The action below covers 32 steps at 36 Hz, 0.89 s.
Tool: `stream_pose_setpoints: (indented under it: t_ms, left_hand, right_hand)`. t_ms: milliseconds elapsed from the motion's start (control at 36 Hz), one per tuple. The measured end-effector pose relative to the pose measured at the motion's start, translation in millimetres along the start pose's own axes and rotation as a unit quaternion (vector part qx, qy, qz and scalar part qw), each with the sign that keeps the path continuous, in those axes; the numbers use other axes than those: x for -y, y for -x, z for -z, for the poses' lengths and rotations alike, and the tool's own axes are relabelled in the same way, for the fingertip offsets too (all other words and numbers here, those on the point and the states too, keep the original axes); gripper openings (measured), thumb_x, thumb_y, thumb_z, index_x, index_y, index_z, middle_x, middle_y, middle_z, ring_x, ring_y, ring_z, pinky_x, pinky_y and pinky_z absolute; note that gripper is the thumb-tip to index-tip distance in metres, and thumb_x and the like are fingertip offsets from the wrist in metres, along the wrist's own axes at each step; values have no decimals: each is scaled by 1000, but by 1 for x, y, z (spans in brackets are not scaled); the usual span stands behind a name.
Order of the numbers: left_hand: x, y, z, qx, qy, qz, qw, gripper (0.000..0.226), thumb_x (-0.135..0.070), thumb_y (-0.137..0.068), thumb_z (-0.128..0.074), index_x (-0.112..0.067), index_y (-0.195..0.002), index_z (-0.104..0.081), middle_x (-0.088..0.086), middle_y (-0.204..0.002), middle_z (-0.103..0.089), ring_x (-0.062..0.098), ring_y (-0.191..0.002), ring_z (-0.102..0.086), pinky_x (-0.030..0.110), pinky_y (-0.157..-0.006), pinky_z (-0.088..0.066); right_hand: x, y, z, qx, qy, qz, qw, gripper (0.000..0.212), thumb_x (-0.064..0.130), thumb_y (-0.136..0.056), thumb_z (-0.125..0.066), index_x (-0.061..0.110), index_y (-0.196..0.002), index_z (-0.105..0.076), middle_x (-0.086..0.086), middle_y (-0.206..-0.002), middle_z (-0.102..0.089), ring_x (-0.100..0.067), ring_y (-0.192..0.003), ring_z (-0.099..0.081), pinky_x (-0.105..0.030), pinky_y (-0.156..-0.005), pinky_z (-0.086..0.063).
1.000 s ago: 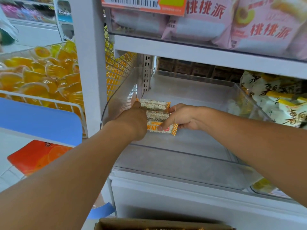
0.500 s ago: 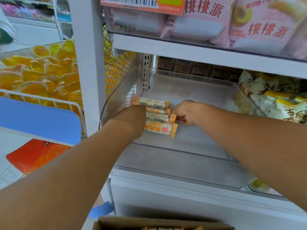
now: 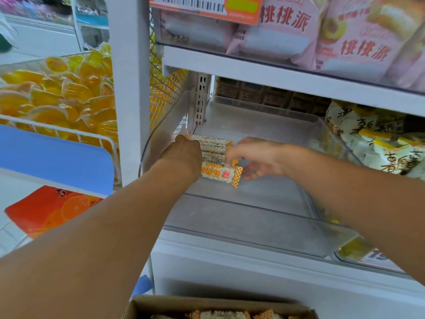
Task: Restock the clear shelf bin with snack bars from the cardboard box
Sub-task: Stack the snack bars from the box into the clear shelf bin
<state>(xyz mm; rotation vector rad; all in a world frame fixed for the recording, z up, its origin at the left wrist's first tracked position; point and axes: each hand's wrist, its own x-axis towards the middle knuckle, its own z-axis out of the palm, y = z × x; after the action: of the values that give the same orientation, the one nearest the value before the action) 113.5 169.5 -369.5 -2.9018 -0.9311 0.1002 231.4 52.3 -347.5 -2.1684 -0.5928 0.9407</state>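
The clear shelf bin [image 3: 253,222] sits on the middle shelf. Several orange-and-white snack bars [image 3: 220,173] lie stacked side by side at its left front. My left hand [image 3: 181,155] is curled over the bars' left ends, and its fingertips are hidden. My right hand [image 3: 257,157] is just right of the bars with fingers spread loosely, and one fingertip touches their right ends. The cardboard box [image 3: 218,303] shows at the bottom edge with more bars [image 3: 218,315] inside.
A white upright post [image 3: 128,88] stands left of the bin. A wire basket of orange jelly cups [image 3: 57,95] is further left. Pink snack bags [image 3: 287,31] fill the shelf above, and white-and-yellow bags [image 3: 379,146] sit to the bin's right.
My right hand held the bars' right ends, then let go and spread its fingers. The bars now lie lower in the bin. My left hand has stayed on their left ends.
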Motion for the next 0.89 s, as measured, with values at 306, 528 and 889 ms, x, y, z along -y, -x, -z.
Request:
stream_pose_setpoints:
  t_ms: [306, 528, 889]
  left_hand:
    - [9, 4, 13, -11, 109, -39, 993, 29, -11, -100, -49, -1, -127, -52, 15, -129, -54, 31, -118, -55, 34, -91, -47]
    - [8, 13, 17, 70, 106, -86, 988, 16, -12, -99, -46, -8, -107, -59, 11, -115, -57, 26, -104, -55, 32, -86, -47]
    - [11, 10, 9, 146, 58, -109, 982, 24, -18, -102, -40, -7, -115, -57, 14, -128, -55, 29, -115, -52, 35, -100, -45]
  right_hand:
    - [-2, -32, -27, -137, 59, 67, 987, 49, 11, -64, -94, 5, -94, -57, -9, -84, -60, -30, -73, -74, -42, -72, -63]
    - [-5, -36, -21, -126, 24, 38, 991, 98, 23, -61, -96, 16, -140, -39, -1, -121, -43, -23, -109, -59, -38, -87, -59]
    - [-5, -28, -16, -106, 141, 90, 980, 100, 8, -58, -96, 14, -140, -40, -5, -128, -50, -26, -108, -61, -42, -80, -61]
